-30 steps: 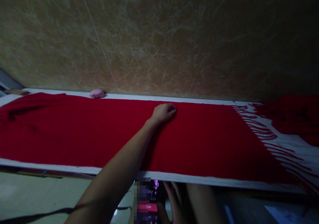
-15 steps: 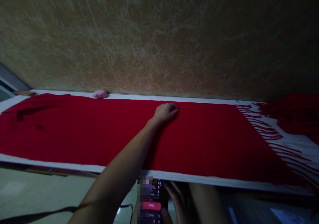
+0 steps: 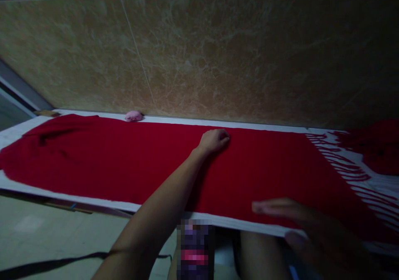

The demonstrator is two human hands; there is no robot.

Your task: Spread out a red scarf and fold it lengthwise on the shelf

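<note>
Presently, red cloth (image 3: 124, 159) lies lengthwise on white-topped table (image 3: 17, 135), fringe (image 3: 352, 173) at R end. L hand (image 3: 215, 140) rests on cloth, fingers curled; can't confirm grip. R hand (image 3: 321, 232) is o/ near edge, fingers extended, released, obscuring part; L forearm (image 3: 166, 192) crosses too. Adj.: pink item (image 3: 134, 116) by wall (image 3: 199, 55), red pile (image 3: 382, 147) past fringe.

Left hand (image 3: 215, 140): bare, knuckles rounded, wrist narrow. Left forearm (image 3: 165, 201) bare too, slim at wrist, widening steadily toward elbow. Right hand (image 3: 311, 222): bare, long-fingered, blurred and dim; finer detail lost. One leg (image 3: 264, 255) partly in view low down, apparently bare, outline soft. Thin black strap (image 3: 62, 263) passes by left forearm; cannot tell if worn.
</note>
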